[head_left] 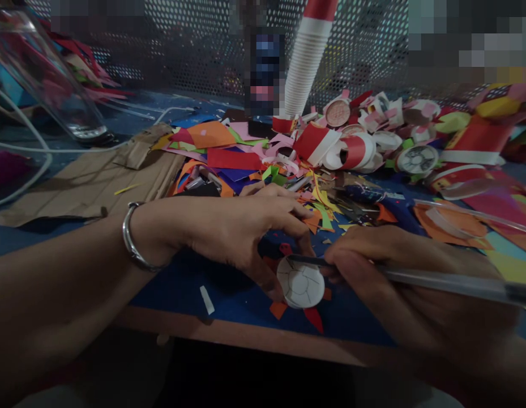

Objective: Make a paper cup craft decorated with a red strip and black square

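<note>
A small round white paper cup piece (300, 281) with dark pen lines on it sits near the table's front edge. Red and orange paper bits, among them a red pointed strip (314, 319), stick out around its rim. My left hand (263, 226) is curled over the piece, with thumb and fingers gripping it from the left and far side. In my right hand (398, 277) is a pen (441, 282) with a clear barrel, its tip touching the piece's upper rim. My right fingers are wrapped round the pen near its tip.
Coloured paper scraps (237, 158) cover the table behind my hands. Red-and-white paper cups (351, 152) lie at the back, beside a tall cup stack (309, 62). Cardboard (76, 181) and a glass jar (63, 79) are at left. A white scrap (207, 300) lies near the front edge.
</note>
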Motion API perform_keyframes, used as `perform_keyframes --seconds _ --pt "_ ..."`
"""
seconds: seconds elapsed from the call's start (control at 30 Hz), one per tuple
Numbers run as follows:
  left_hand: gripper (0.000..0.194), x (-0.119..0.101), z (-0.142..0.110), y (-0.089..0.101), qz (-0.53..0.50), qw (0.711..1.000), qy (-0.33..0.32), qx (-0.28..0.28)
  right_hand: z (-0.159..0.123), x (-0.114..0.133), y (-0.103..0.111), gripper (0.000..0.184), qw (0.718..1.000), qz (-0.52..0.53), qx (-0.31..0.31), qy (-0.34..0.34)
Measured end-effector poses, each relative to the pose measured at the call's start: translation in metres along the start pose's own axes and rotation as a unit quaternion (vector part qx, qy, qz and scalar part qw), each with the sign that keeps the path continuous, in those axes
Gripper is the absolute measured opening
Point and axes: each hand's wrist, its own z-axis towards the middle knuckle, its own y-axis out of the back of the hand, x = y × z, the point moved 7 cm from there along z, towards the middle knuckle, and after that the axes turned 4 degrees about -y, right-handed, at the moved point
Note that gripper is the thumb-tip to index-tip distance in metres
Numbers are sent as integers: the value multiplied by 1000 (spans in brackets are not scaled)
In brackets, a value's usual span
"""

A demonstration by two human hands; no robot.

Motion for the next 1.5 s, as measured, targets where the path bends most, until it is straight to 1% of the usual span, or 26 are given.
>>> perform_keyframes --seconds 0.07,0.13,0.27,0.43,0.57,0.63,0.73,0.8,0.87,0.93,1.0,1.1,1.2,1.3,1.4,1.5 --pt "40 0 0 0 1 1000 7 4 1 2 -3 11 999 -26 20 8" --pt "41 1 1 0 -2 1000 8 5 3 5 -3 14 999 -28 26 15" --pt "44 2 1 0 -3 1000 14 6 5 5 -1 14 999 29 24 -5" --pt "44 2 2 0 10 1000 10 9 5 -4 -8 20 986 139 71 -67" --pt "47 2 3 0 4 1000 18 9 5 -10 -11 28 976 173 91 -95" --pt "46 2 3 0 6 1000 16 8 4 -11 -11 26 976 172 89 -99" --pt "44 0 1 0 10 1000 6 5 2 -8 -8 17 985 139 69 -77" --pt "42 -1 1 0 8 1000 -1 2 1 -4 -5 12 993 95 51 -46" --pt "40 -1 0 1 5 1000 0 3 2 -1 -4 11 998 47 48 -19" --pt "40 -1 0 1 5 1000 8 4 3 2 -4 13 999 7 50 3" --pt "46 0 -1 1 5 1000 23 8 4 5 -4 14 998 -21 52 23" --pt "55 3 -1 -1 6 999 44 18 6 8 -3 14 997 -32 60 37" --pt "55 2 0 -1 16 999 38 14 6 13 -2 16 996 -22 63 56" --pt "54 1 0 -1 25 999 37 12 3 20 0 17 994 -48 61 73" --pt "56 0 0 -1 23 999 46 8 2 23 0 18 991 -90 77 66" --pt "59 0 0 0 18 998 54 7 4 29 0 24 986 -105 106 80"
